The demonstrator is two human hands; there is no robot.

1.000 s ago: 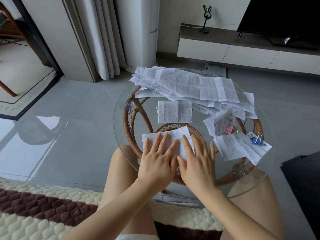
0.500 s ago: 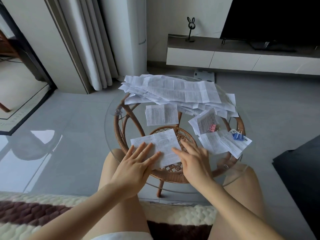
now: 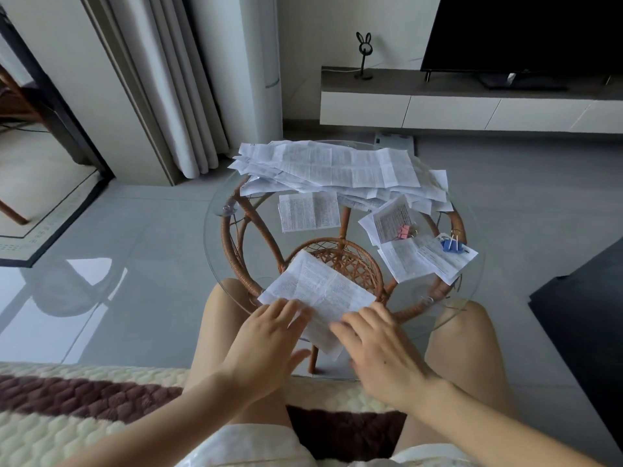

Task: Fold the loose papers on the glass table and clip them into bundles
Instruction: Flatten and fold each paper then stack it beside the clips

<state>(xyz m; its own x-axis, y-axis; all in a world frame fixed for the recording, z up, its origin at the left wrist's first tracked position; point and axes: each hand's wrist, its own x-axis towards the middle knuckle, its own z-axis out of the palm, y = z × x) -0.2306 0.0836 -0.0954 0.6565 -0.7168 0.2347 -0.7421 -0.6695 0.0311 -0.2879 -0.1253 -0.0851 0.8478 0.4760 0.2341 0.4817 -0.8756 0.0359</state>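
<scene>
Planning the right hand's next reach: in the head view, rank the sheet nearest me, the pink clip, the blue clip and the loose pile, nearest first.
1. The sheet: near edge, touching the right hand.
2. The pink clip and the blue clip: right side, too close to call.
3. The loose pile: far edge.

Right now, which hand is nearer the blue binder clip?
Right. The right hand touches the folded sheet, nearer the person and left of the blue binder clip; the left hand touches the same sheet farther left.
</scene>
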